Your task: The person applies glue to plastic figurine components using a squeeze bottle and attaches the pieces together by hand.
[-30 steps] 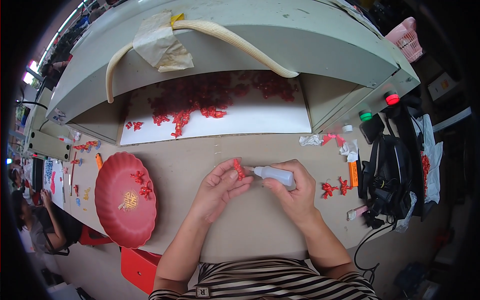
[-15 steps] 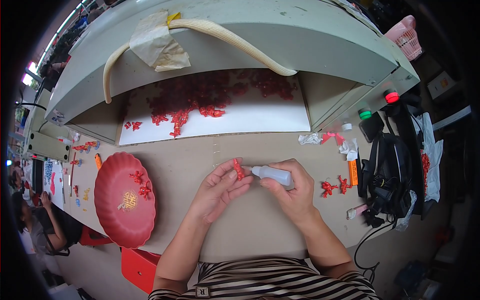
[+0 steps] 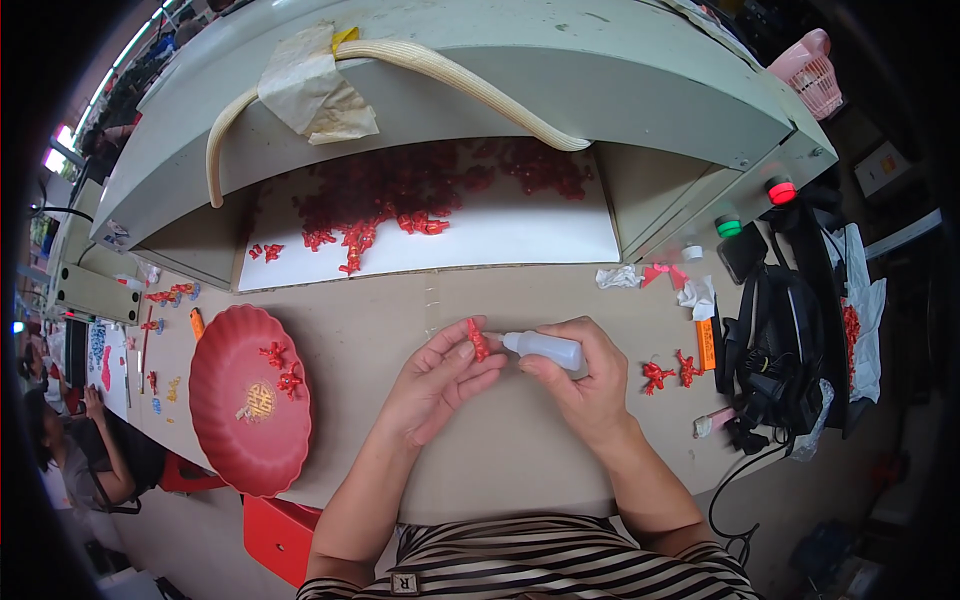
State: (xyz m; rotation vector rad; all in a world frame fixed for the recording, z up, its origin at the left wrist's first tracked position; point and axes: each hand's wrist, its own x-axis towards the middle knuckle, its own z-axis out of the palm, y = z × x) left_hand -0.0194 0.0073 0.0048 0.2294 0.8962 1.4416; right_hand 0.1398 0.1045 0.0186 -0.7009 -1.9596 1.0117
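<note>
At frame left, a red scalloped tray (image 3: 222, 375) holds two red figurines (image 3: 289, 381). At centre, your left hand (image 3: 433, 385) pinches a small red figurine (image 3: 478, 340). Right of it, your right hand (image 3: 591, 385) grips a squeeze bottle (image 3: 549, 349) — nozzle (image 3: 512, 342) directed left, at the figurine. At frame right, two loose figurines (image 3: 657, 378) lie on the tabletop (image 3: 655, 440).

The figurine (image 3: 478, 342) is of glossy red plastic by look, the squeeze bottle (image 3: 550, 350) of smooth translucent plastic, the scalloped dish (image 3: 245, 345) of matt red plastic. The hood (image 3: 620, 95) reads as painted metal, the hose (image 3: 462, 78) as ribbed, woven sheathing. The worktop (image 3: 500, 450) is smooth and matt; the shirt (image 3: 540, 555), striped cloth.
</note>
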